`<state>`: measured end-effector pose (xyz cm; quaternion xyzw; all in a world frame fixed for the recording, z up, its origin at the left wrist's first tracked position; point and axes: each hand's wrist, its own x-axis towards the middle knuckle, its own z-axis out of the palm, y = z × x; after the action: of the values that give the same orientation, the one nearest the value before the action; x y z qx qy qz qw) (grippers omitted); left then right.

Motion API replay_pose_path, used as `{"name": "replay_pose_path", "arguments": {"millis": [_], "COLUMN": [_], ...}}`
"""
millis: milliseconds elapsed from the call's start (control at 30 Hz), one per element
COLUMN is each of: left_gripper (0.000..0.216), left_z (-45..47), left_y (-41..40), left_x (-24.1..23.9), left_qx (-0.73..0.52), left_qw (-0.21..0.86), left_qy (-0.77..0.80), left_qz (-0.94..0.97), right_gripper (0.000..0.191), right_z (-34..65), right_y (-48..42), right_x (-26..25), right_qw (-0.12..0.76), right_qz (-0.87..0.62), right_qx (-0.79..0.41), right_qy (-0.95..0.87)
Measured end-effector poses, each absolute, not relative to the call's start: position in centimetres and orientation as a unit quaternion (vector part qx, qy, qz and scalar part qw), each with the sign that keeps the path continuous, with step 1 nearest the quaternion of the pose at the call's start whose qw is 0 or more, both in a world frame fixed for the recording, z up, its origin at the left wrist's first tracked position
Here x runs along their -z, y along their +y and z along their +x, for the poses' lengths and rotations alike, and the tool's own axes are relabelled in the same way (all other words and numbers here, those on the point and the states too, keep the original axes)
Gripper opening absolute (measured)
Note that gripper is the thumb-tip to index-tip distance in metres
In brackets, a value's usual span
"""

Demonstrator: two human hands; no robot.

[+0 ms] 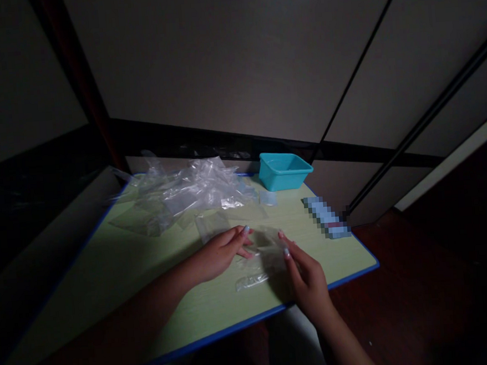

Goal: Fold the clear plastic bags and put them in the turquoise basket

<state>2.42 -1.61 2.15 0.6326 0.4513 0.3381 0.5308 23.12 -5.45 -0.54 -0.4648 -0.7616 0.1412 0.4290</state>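
Note:
A clear plastic bag (269, 257) is stretched between my two hands, low over the front part of the table. My right hand (309, 275) pinches its right side between thumb and fingers. At the bag's left edge, my left hand (223, 252) has its thumb and fingers closed on the film, though the exact grip is partly hidden. Another flat clear bag (210, 226) lies just beyond my left hand. Farther back spreads a loose heap of crumpled clear bags (198, 188).
A turquoise plastic basket (287, 180) stands at the table's back right corner, with a small pale square (267, 198) before it. A blurred-out bluish flat object (326, 217) lies near the right edge. Dark panels (235, 66) rise behind the blue-edged table (195, 330).

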Motion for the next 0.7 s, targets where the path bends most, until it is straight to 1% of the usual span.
{"name": "replay_pose_path", "arguments": {"millis": [67, 133, 167, 300, 333, 433, 567, 633, 700], "left_gripper": [0.047, 0.047, 0.046, 0.044, 0.044, 0.043, 0.041, 0.041, 0.043], "left_z": [2.4, 2.4, 2.4, 2.6, 2.6, 2.7, 2.7, 2.6, 2.6], "left_y": [-1.6, -1.6, -1.6, -1.7, -1.8, -1.9, -1.9, -1.8, -1.8], "left_x": [-1.9, -1.9, -1.9, -2.5, -2.7, -3.2, -3.3, -3.1, -2.7], "left_qx": [-0.337, -0.336, -0.337, -0.342, -0.342, -0.336, -0.344, -0.344, -0.339], "left_qw": [0.529, 0.527, 0.526, 0.52, 0.522, 0.531, 0.518, 0.517, 0.522], "left_qy": [0.451, 0.452, 0.452, 0.451, 0.451, 0.45, 0.45, 0.451, 0.452], "left_qz": [0.635, 0.636, 0.637, 0.639, 0.639, 0.634, 0.641, 0.641, 0.639], "right_gripper": [0.04, 0.041, 0.043, 0.05, 0.051, 0.051, 0.053, 0.053, 0.05], "right_z": [23.0, 22.8, 22.7, 22.3, 22.3, 22.2, 22.2, 22.2, 22.3], "right_y": [-5.4, -5.5, -5.6, -5.8, -5.9, -5.9, -6.0, -6.1, -6.1], "right_x": [0.8, 0.8, 0.8, 0.3, 0.1, -0.1, -0.3, -0.2, 0.0], "right_qw": [0.462, 0.457, 0.438, 0.317, 0.302, 0.293, 0.263, 0.276, 0.319], "right_qz": [-0.484, -0.488, -0.482, -0.425, -0.42, -0.428, -0.412, -0.409, -0.416], "right_qx": [-0.144, -0.117, -0.098, -0.044, -0.037, -0.026, -0.037, -0.052, -0.085], "right_qy": [-0.729, -0.735, -0.752, -0.846, -0.855, -0.855, -0.872, -0.868, -0.847]}}
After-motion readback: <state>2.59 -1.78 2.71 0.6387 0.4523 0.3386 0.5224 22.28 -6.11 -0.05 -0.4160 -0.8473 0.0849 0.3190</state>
